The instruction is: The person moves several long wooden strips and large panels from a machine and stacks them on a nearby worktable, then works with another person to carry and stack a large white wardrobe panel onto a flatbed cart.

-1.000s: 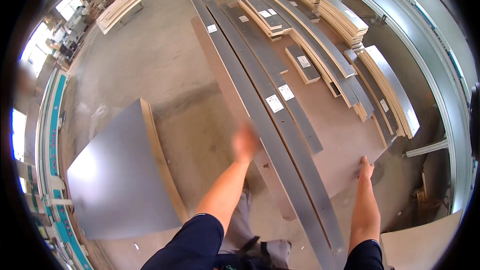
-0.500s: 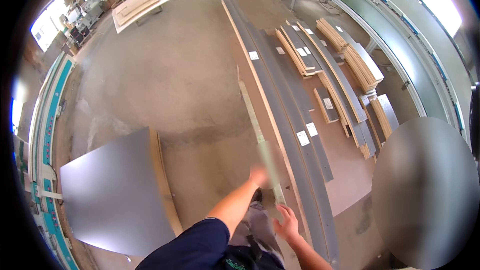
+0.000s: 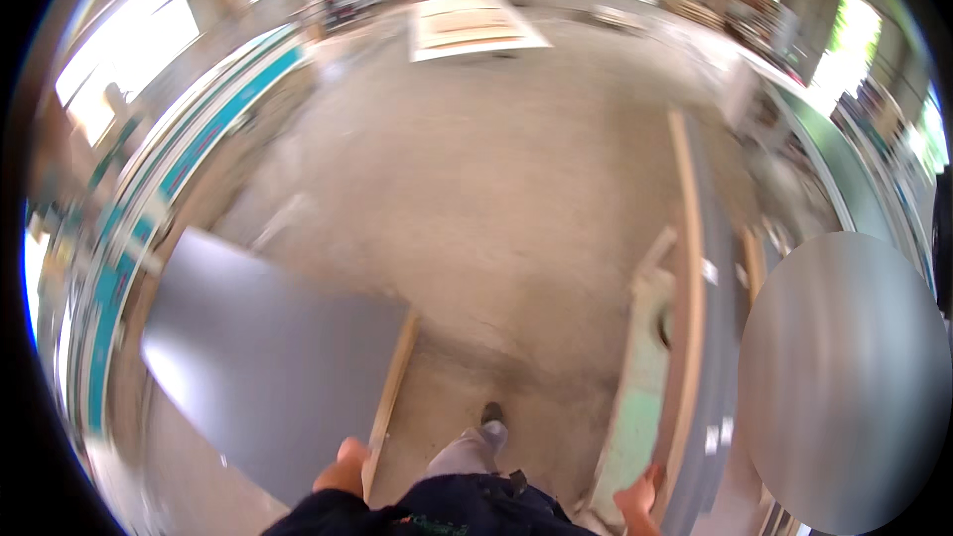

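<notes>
My left hand (image 3: pixel 341 469) is low in the view, beside the near right corner of a stack of large grey panels (image 3: pixel 288 347) with a pale wood-coloured edge. Whether it touches that edge I cannot tell. My right hand (image 3: pixel 637 496) is at the lower right, next to the pale edge of the long grey boards (image 3: pixel 707 377). Any contact there is unclear too. Motion smears the fingers of both hands, and no held object shows. One of my shoes (image 3: pixel 492 413) stands on the floor between the two stacks.
A pale green support (image 3: pixel 635 407) runs under the left side of the long boards. Teal and white machinery (image 3: pixel 204 139) lines the left. Ahead lies a low stack of pale sheets (image 3: pixel 472 25). A green-topped conveyor (image 3: pixel 834 149) is at the far right, and a large blurred oval covers the lower right.
The view has swung to the right-hand boards' left, so the long boards now sit farther right. My hands, close together before, are now wide apart, the left one by the panel stack.
</notes>
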The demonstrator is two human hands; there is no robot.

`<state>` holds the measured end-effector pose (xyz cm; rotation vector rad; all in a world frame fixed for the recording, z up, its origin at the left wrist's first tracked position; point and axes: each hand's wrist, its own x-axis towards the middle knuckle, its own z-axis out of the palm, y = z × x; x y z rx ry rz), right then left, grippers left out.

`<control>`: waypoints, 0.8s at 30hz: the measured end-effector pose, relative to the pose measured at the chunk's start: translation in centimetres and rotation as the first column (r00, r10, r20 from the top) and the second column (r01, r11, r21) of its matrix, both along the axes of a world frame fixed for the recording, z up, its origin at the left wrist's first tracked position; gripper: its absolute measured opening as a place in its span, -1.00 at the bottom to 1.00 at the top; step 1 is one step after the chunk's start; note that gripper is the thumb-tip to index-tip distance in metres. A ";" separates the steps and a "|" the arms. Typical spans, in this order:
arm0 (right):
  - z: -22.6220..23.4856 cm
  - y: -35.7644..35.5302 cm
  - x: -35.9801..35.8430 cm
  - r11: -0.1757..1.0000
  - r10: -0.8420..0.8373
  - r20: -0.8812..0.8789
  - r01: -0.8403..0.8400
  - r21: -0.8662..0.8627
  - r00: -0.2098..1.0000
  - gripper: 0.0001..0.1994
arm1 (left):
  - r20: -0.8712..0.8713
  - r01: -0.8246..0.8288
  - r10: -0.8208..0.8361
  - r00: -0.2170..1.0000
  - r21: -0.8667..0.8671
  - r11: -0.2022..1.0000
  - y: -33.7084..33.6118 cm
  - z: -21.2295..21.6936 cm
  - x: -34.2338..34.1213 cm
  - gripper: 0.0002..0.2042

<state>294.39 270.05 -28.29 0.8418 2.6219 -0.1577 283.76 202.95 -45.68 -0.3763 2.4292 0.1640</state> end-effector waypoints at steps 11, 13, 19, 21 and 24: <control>0.2 -1.2 -50.0 0.868 0.496 0.085 -0.492 -0.067 0.864 -0.36 | -0.044 -0.087 0.425 0.904 0.955 0.285 22.8 22.9 -34.9 -0.80; -0.2 -2.7 -61.3 0.834 0.544 0.023 -0.538 -0.123 0.839 -0.38 | -0.209 0.067 0.336 0.918 0.919 0.389 23.9 27.4 -42.0 -0.80; -3.1 -7.5 -88.5 0.750 0.621 -0.048 -0.611 -0.253 0.782 -0.45 | -0.627 0.609 0.360 0.691 0.773 0.176 25.5 45.8 -59.5 -0.77; -3.9 -8.8 -96.5 0.735 0.628 -0.057 -0.616 -0.284 0.776 -0.47 | -0.758 0.812 0.298 0.581 0.563 -0.153 25.9 52.2 -63.6 -0.75; -4.5 -12.6 -107.9 0.728 0.607 -0.115 -0.608 -0.317 0.787 -0.50 | -0.748 0.822 0.391 0.536 0.358 -0.442 25.0 56.6 -68.3 -0.79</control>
